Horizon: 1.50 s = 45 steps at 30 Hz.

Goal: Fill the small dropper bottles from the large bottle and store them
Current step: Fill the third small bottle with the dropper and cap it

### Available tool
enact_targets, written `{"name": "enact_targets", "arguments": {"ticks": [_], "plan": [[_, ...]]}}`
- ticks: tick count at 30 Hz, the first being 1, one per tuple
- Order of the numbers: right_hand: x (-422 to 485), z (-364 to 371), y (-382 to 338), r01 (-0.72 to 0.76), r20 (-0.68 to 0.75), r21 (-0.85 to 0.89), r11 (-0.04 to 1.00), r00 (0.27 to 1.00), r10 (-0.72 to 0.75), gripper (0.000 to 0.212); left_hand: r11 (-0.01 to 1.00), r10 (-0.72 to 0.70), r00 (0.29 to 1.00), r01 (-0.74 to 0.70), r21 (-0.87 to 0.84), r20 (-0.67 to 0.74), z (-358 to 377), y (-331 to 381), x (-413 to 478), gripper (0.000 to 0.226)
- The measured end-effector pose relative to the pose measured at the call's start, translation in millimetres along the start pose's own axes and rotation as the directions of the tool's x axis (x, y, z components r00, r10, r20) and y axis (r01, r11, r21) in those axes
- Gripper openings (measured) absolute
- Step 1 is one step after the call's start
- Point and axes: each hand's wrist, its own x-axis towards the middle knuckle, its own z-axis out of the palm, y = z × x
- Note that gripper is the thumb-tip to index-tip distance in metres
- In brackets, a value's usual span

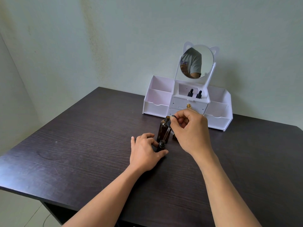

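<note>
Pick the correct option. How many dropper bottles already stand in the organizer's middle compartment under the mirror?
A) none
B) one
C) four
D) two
D: two black-capped dropper bottles stand side by side in the middle compartment of the white organizer, just below the round mirror.

dark wooden table (78,145), round mirror (205,63)
</note>
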Motion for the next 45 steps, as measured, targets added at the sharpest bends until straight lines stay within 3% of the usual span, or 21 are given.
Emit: {"name": "enact_targets", "arguments": {"ticks": [35,45], "plan": [[0.3,2.6,3.7,-0.073,0.027,0.065,0.995,0.997,0.071,0.008,1.0,0.007,1.0,-0.007,-0.013,-0.009,1.5,-0.9,-1.0,0.033],[31.8,-11.2,1.6,0.007,-0.254,0.181,0.983,0.966,0.04,0.004,1.0,-0.009,1.0,0.008,-0.019,-0.004,0.7,-0.4,-0.7,0.036]]}}
